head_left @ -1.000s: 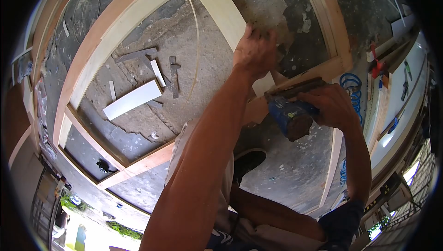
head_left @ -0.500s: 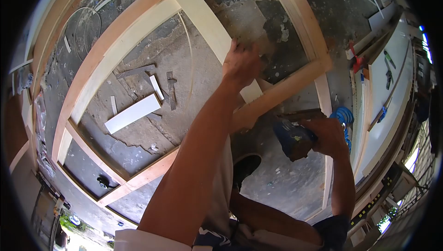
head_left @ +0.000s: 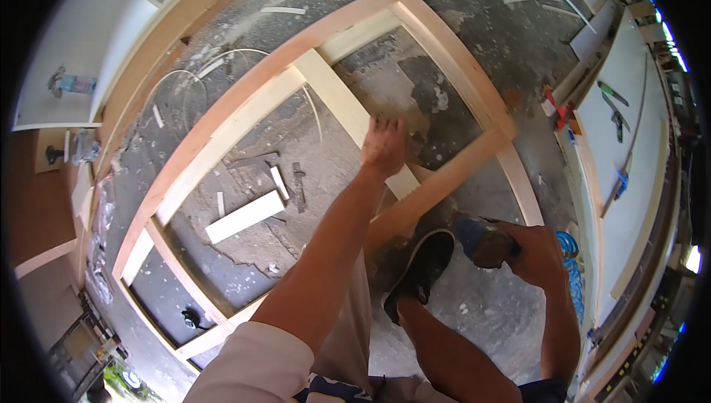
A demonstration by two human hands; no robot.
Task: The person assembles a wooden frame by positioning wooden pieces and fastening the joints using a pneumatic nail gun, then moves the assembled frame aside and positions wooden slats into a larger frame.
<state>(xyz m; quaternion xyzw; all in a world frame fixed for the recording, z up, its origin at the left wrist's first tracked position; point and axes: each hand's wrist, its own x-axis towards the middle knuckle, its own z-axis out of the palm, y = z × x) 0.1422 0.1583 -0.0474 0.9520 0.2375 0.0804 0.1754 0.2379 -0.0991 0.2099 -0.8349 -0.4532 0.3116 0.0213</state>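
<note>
My left hand (head_left: 385, 148) is closed over the pale wooden crosspiece (head_left: 342, 99) of a large wooden frame (head_left: 215, 144) on the floor. Its fingers curl at the crosspiece's edge, near where it meets a short reddish rail (head_left: 444, 187). That rail looks smeared. On the right, my right hand (head_left: 535, 253) grips a blue power tool (head_left: 480, 242) by its rear part, held near the rail on my side of it. The tool's exact kind is unclear, and its front is blurred.
Inside the frame lie a white board (head_left: 246, 216) and several scraps. A black round object (head_left: 192, 318) sits in the lower left bay. My black shoe (head_left: 426, 266) is beside the rail. To the right are a coiled blue hose (head_left: 570, 270) and a white panel (head_left: 618, 173) with tools on it.
The view has shifted, so more of the frame's far side and my shoe show. My left hand stays on the crosspiece. My right hand still holds the blue tool, now lower in view.
</note>
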